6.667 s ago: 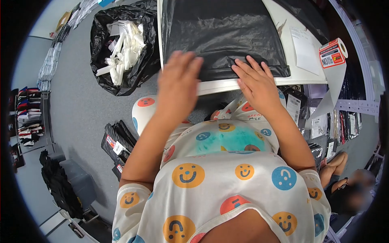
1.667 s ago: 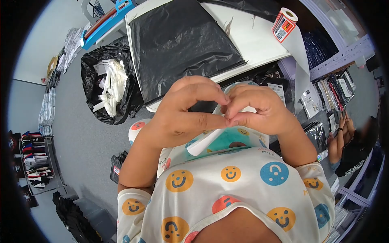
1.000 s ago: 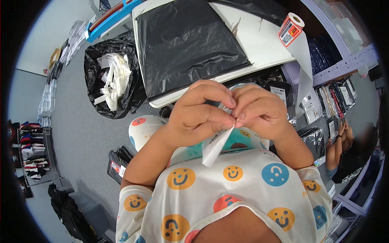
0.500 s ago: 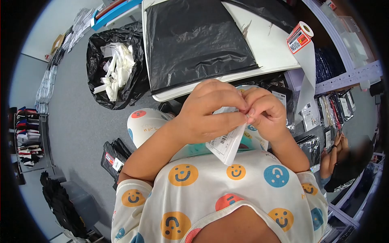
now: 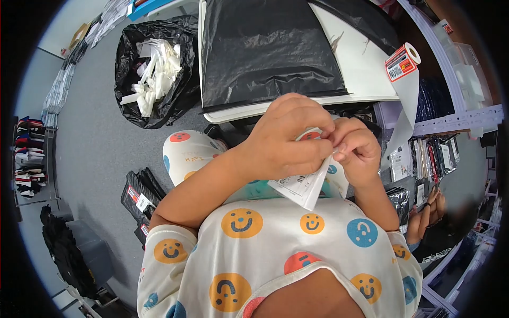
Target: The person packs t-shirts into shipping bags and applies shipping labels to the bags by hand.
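In front of my chest, both hands meet at a white printed label (image 5: 303, 188) with barcode print, its lower corner pointing down toward my shirt. My left hand (image 5: 289, 139) pinches at the label's upper edge, fingers curled over and covering much of it. Fingertips of my right hand (image 5: 358, 151) are pressed together at the same corner, touching those of the left. Exactly what the fingertips grip there is too small to make out. Beyond the hands, a black plastic bag (image 5: 268, 50) lies flat on a white table (image 5: 363, 66).
A black bin bag (image 5: 127, 58) holding white strips (image 5: 159, 74) stands left of the table. A roll of red-and-white stickers (image 5: 404, 61) trails its strip off the right side. Packed garments (image 5: 140, 199) lie on the floor at left. Another person's hand (image 5: 436, 204) shows at right.
The view has shifted slightly, so the table and sticker roll appear further right. Both hands still pinch the label; the left fingers have shifted a little at its upper edge.
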`<state>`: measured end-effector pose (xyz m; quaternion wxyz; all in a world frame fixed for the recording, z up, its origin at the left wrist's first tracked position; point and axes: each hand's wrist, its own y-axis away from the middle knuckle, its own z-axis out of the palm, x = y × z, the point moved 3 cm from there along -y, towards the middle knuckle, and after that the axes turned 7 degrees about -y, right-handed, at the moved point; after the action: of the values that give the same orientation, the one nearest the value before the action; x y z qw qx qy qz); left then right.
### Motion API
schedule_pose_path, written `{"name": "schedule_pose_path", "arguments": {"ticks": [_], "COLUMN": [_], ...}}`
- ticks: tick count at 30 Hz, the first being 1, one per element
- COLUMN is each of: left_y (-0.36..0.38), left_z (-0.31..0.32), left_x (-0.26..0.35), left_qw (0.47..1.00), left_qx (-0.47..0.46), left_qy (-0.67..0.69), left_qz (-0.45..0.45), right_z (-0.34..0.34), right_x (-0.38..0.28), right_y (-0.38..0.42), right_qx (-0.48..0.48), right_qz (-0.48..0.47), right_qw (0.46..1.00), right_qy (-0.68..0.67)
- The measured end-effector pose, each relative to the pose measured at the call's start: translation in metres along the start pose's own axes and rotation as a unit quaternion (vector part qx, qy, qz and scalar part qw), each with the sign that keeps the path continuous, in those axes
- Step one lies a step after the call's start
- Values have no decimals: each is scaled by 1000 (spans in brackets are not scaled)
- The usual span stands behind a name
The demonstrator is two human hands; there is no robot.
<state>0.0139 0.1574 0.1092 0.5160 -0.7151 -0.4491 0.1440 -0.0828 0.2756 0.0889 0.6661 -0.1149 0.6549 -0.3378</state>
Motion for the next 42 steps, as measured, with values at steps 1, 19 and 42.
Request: {"name": "schedule_pose_path", "arguments": {"ticks": [1, 19, 42], "left_y": [1, 42, 57], "left_z": [-1, -19, -93], "left_x": [-2, -5, -23], "left_qw": [1000, 982, 912], "left_qx": [-10, -82, -108], "left_qy": [13, 46, -263], "left_qz": [-7, -162, -294], "right_z": [0, -16, -41], "right_x": [-1, -25, -111], "right_y": [-1, -14, -34], "right_qx": [-1, 28, 93], "right_qz": [-1, -136, 51], "right_qw": [1000, 945, 873], "right_qy": [0, 297, 477]}}
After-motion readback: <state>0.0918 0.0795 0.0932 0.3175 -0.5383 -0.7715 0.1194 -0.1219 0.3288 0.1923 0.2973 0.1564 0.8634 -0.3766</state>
